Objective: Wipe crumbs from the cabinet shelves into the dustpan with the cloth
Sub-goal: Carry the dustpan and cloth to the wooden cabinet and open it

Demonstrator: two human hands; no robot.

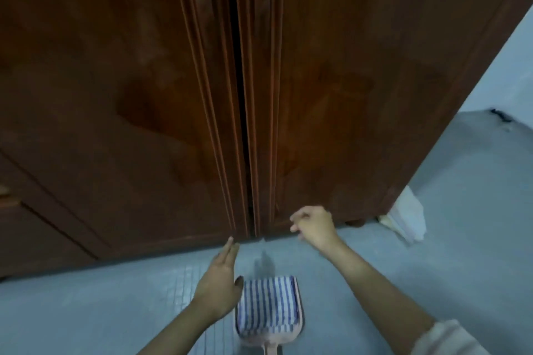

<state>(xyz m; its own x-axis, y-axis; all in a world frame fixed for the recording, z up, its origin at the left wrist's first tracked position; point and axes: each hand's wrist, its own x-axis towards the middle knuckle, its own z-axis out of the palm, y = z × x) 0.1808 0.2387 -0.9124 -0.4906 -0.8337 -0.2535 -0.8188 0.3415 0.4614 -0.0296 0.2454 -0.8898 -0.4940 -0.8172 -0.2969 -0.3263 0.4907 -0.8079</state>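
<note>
A pink plastic dustpan [269, 343] lies on the pale blue-grey tiled floor [432, 239] at the lower edge of the view, its handle pointing back toward the person. A folded blue-and-white striped cloth [268, 305] rests inside it and covers most of the pan. At the lower right corner a pale sleeve [450, 337] covers the right arm.

Just left of the dustpan, the left hand [219, 282] reaches forward with its fingers [230, 243] straight and held together. It holds nothing, the thumb is near the cloth's corner, and the fingertips are close to the bottom edge of the left door. A dark smudge [264, 264] marks the floor just past the mouth of the pan.

Farther on and to the right, the right hand [314, 225] is at the foot of the right door with its fingers loosely curled. It is blurred, and nothing can be seen in its grasp.

Beyond both hands stands a tall cabinet of dark reddish-brown polished wood [346, 95]. Its two fluted doors are almost shut, leaving a narrow dark gap [239, 95] between them, so the shelves are hidden. A crumpled white bag [406, 216] sits against the cabinet's right corner. Farthest away, a small dark object [500, 116] lies where the floor meets the pale wall [504, 66].
</note>
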